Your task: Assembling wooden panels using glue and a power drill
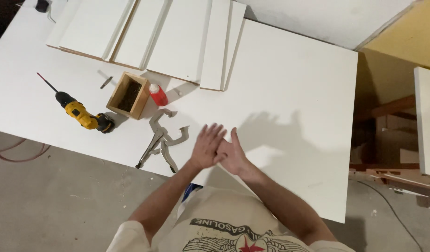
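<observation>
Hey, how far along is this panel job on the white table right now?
Set out: white panels stacked at the table's far edge, drill, clamps, wooden box and red bottle. In hand: nothing; left hand and right hand press together, empty. Left: no panels look joined.

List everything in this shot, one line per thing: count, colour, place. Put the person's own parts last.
worktable: one, white, fills the middle of the view
white boards: several, stacked at the table's far edge
cordless drill: one, yellow and black, left on the table, lying on its side
wooden box: one, open-topped, dark contents, right of the drill
glue bottle: one, red with a white cap, beside the box
locking clamps: two, metal, near the front edge, left of the hands
small dark bit: one, behind the box
left hand: open, pressed against the right hand above the table
right hand: open, holding nothing
</observation>
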